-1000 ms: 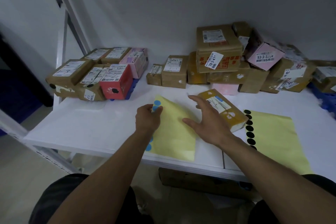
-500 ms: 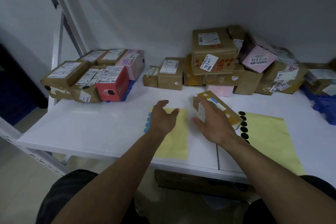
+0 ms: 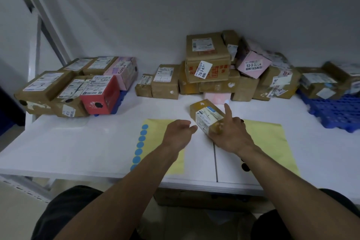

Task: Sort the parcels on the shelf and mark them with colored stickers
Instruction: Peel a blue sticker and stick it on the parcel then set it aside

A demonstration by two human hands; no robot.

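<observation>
A small brown parcel (image 3: pixel 204 117) with a white label is tilted up off the white shelf (image 3: pixel 78 142). My right hand (image 3: pixel 231 136) grips its near end, index finger pointing up with a small pale patch at the tip. My left hand (image 3: pixel 178 132) hovers just left of the parcel, fingers loosely curled and holding nothing, above a yellow sheet (image 3: pixel 155 126) with a column of blue stickers (image 3: pixel 141 142). A second yellow sheet (image 3: pixel 268 138) lies under my right forearm, with black stickers (image 3: pixel 245 166) at its left edge.
A group of parcels with a red box (image 3: pixel 101 93) sits at the back left. A taller pile of brown and pink parcels (image 3: pixel 208 58) stands at the back middle. More parcels rest on a blue plastic pallet (image 3: pixel 335 111) at the right. A cardboard box lies under the shelf.
My left hand let go of the blue-sticker sheet and moved right toward the parcel. My right hand took hold of the small parcel and tipped it up.
</observation>
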